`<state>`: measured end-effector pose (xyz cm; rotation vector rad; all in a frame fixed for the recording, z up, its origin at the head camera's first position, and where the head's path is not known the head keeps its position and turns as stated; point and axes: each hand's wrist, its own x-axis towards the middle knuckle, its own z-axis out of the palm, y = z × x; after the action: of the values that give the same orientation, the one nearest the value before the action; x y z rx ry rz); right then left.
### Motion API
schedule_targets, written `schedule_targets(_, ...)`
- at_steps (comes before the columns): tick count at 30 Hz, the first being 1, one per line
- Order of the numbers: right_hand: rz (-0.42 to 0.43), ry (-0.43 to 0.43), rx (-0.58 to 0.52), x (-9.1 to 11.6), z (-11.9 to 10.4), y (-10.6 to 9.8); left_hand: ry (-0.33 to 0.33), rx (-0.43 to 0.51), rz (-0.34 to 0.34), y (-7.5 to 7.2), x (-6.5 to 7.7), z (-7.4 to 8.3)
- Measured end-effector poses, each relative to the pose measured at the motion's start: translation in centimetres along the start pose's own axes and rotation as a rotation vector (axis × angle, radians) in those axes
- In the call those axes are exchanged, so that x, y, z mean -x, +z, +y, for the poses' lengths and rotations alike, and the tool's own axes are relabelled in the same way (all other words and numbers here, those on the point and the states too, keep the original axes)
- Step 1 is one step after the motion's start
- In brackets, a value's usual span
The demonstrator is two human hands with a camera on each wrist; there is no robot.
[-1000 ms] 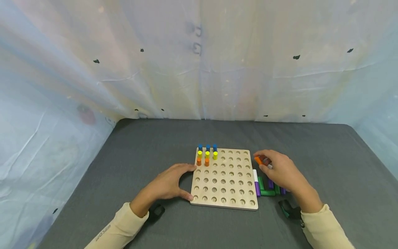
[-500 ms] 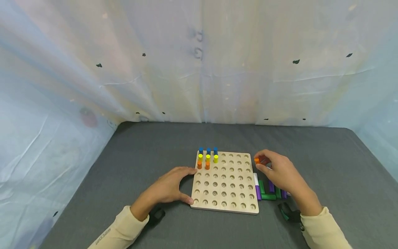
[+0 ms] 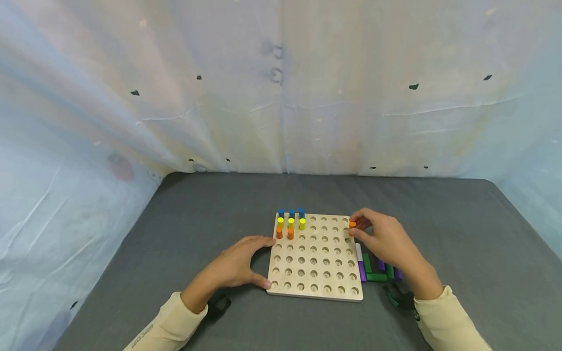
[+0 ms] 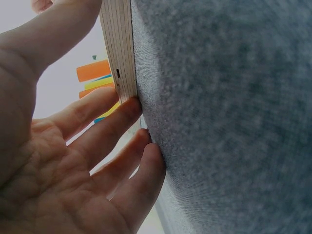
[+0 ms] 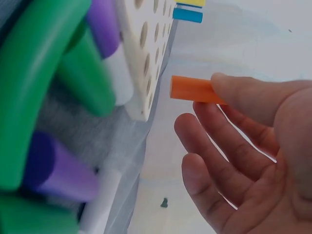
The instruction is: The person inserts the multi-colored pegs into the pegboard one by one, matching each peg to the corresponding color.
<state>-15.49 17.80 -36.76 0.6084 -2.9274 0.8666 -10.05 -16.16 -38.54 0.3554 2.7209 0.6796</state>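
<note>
A pale wooden pegboard (image 3: pixel 319 268) with rows of holes lies on the table. At its far left stand upright pegs: a row of three blue pegs (image 3: pixel 291 213), a row of three yellow pegs (image 3: pixel 291 223) and two orange pegs (image 3: pixel 291 234). My left hand (image 3: pixel 232 263) rests against the board's left edge, thumb and fingers spread; in the left wrist view the fingertips (image 4: pixel 130 103) touch its side. Between thumb and fingers my right hand (image 3: pixel 388 240) pinches another orange peg (image 5: pixel 190 89), held above the board's far right edge, apart from the holes.
Loose pegs lie right of the board, under and beside my right forearm: a white peg (image 3: pixel 359 252) and a purple peg (image 3: pixel 362 272) along its edge, and several green pegs (image 3: pixel 376 277) beside more purple ones. Grey cloth (image 3: pixel 210 209) covers the table; a pale sheet (image 3: pixel 325 126) hangs behind.
My right hand has moved left with the orange peg, from beside the board to over its right edge; the peg has turned more upright. My left hand stays at the left edge.
</note>
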Motion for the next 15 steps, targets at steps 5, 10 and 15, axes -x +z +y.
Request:
schedule_targets(5,-0.009,-0.030,-0.006,-0.7,-1.0,0.3,0.004,0.010,0.001,-0.1,0.0,0.0)
schedule_targets(10,-0.033,-0.048,-0.018,-1.5,-2.3,0.8,-0.001,0.004,-0.001,0.0,-0.1,0.0)
schedule_targets(15,-0.072,-0.051,-0.025,-2.4,-3.6,1.7,0.003,0.003,0.008,0.0,-0.1,0.0)
